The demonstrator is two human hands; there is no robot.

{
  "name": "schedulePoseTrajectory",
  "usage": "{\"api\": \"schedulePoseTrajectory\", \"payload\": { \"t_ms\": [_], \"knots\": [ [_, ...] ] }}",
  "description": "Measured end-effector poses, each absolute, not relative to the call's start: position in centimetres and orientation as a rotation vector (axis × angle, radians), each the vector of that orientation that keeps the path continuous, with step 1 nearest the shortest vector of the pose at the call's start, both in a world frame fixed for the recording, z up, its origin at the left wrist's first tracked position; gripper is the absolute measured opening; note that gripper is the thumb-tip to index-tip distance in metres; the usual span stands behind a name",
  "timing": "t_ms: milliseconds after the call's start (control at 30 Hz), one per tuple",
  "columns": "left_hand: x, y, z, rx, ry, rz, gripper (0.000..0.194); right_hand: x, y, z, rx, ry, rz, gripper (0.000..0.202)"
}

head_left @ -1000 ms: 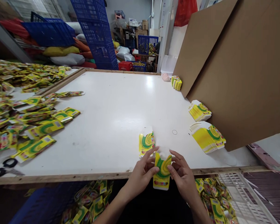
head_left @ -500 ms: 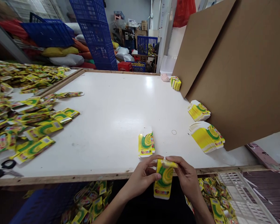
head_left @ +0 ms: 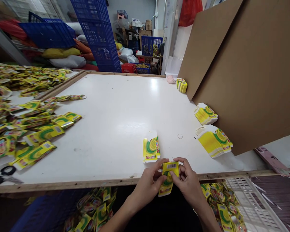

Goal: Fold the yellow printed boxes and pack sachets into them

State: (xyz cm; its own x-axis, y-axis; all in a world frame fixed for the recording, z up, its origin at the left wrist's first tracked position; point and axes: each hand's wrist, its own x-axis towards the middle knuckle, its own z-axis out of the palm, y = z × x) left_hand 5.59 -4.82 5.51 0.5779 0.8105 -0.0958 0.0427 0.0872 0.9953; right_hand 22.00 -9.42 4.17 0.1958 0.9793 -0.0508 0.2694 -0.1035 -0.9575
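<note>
A small yellow-and-green printed carton (head_left: 166, 187) is held upright between both hands at the table's front edge, its barcode flap at the top folded down toward me. My left hand (head_left: 149, 180) grips its left side, thumb on the front face. With the thumb against the front and the index finger over the top edge, my right hand (head_left: 187, 180) holds the right side. Just beyond the hands, a flat yellow carton blank (head_left: 150, 149) lies on the white table, its white flap pointing away.
Stacks of flat cartons (head_left: 215, 140) stand at right beside leaning cardboard sheets (head_left: 253, 74). Many cartons (head_left: 42, 133) are heaped at left, near black-handled scissors (head_left: 4, 175). Below the edge are a white crate (head_left: 256, 203) and more cartons (head_left: 94, 209). Blue crates (head_left: 96, 33) rise behind.
The carton's top flap has folded down, so its barcode now faces me. My right thumb has moved down onto the front face, and the carton has risen slightly.
</note>
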Motion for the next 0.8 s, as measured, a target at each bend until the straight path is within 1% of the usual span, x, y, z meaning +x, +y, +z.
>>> {"api": "schedulePoseTrajectory", "payload": {
  "t_ms": [133,267,400,567,667,800],
  "knots": [
    [5.6,-4.8,5.5,1.399,0.795,0.641,0.050,21.7,-9.4,4.6,-1.585,-1.256,0.991,0.038],
    [5.5,-4.7,5.7,1.387,0.813,0.677,0.049,21.9,-9.3,4.6,-1.643,-1.267,0.865,0.034],
    [5.4,-4.4,5.9,1.319,0.850,0.719,0.044,22.9,-9.4,4.2,-1.572,-1.312,0.796,0.030],
    [6.3,-4.9,5.3,1.230,0.797,0.750,0.040,23.7,-9.6,3.9,-1.435,-1.137,0.958,0.026],
    [6.6,-5.0,5.1,1.308,0.786,0.723,0.044,25.0,-10.2,4.5,-1.442,-1.107,0.971,0.025],
    [5.2,-2.9,4.2,1.716,0.978,0.789,0.058,28.4,-11.5,6.2,-1.712,-1.259,0.824,0.021]
  ]
}}
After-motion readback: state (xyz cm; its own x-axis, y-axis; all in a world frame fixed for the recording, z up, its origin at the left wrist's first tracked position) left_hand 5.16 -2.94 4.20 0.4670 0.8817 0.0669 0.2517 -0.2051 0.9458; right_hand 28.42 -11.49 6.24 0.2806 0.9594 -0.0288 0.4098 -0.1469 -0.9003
